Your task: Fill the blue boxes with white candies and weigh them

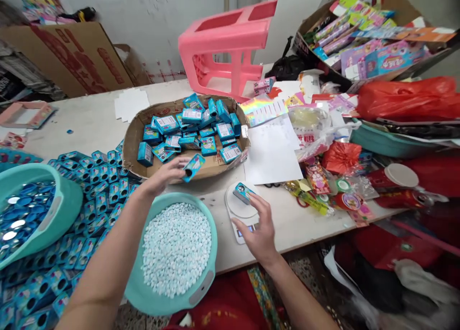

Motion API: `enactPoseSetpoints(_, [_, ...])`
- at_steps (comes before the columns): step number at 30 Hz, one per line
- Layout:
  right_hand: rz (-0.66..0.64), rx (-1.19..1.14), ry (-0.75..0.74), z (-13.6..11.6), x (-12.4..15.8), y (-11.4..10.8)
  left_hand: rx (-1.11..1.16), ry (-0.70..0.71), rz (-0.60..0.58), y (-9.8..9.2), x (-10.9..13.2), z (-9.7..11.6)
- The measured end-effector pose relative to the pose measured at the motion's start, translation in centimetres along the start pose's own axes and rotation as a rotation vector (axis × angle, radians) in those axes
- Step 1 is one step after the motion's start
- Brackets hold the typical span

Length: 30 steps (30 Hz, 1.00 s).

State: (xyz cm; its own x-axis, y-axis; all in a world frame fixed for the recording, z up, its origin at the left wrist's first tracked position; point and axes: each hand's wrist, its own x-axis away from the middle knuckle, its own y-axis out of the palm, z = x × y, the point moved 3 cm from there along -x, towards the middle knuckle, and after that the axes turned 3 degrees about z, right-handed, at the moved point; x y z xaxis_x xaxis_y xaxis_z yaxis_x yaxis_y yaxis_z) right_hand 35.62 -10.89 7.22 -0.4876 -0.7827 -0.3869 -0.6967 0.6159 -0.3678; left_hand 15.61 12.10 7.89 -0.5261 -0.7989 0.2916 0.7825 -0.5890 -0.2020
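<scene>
My left hand (171, 172) holds a small blue box (194, 167) by its fingertips, over the front edge of a cut-down cardboard box (134, 150). A dark round hole shows at one end of the small box. Another small blue box (243, 193), with a shiny round spot on top, lies on a white kitchen scale (235, 207). My right hand (261, 227) is beside it, fingertips at its right end and thumb spread apart over the scale. A turquoise basin (214, 253) full of pale blue pellets (176, 248) stands between my forearms.
Rows of holed blue boxes (102, 200) cover the left side, beside a basin (68, 205) of shiny blue caps. Several blue boxes (167, 124) fill the cardboard box. Behind stands a pink stool (223, 40). Papers (271, 152), bags and a drink can (404, 199) crowd the right.
</scene>
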Motion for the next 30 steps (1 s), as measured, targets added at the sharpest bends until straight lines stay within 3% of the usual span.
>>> enactPoseSetpoints(2, [-0.179, -0.134, 0.014, -2.3, 0.1, 2.0, 0.038, 0.038, -0.121, 1.3, 5.4, 0.1])
enactPoseSetpoints(4, [-0.381, -0.323, 0.090, -4.0, 1.1, 4.3, 0.061, 0.030, -0.103, 2.2, 10.1, -1.6])
enactPoseSetpoints(7, [-0.420, -0.438, 0.274, -4.7, 4.0, 6.3, -0.046, -0.062, 0.149, 2.2, 14.6, -7.4])
enactPoseSetpoints(9, [-0.382, -0.406, 0.379, -4.4, 6.2, 6.8, -0.377, -0.123, 0.394, 1.8, 16.2, -11.7])
enactPoseSetpoints(11, [-0.383, -0.389, 0.432, -3.9, 8.0, 6.9, -0.736, -0.182, 0.508, 2.1, 16.9, -15.0])
enactPoseSetpoints(13, [-0.393, -0.375, 0.444, -3.6, 9.1, 7.0, -0.944, -0.264, 0.531, 3.3, 17.0, -16.7])
enactPoseSetpoints(16, [-0.356, -0.313, 0.431, -3.1, 9.3, 7.0, -0.976, -0.316, 0.502, 5.8, 16.4, -16.9])
enactPoseSetpoints(19, [-0.305, -0.253, 0.410, -2.9, 8.8, 6.9, -0.825, -0.206, 0.428, 7.7, 15.5, -16.1])
enactPoseSetpoints(21, [-0.298, -0.233, 0.421, -2.9, 8.5, 6.9, -0.605, -0.186, 0.447, 7.8, 15.1, -15.9])
enactPoseSetpoints(26, [-0.358, -0.148, 0.330, -3.4, 8.0, 7.4, 0.297, -0.290, 0.570, 5.5, 15.5, -14.8])
enactPoseSetpoints(30, [-0.458, 0.001, 0.154, -4.5, 8.2, 9.3, 0.720, -0.133, 0.554, 4.3, 16.6, -10.8])
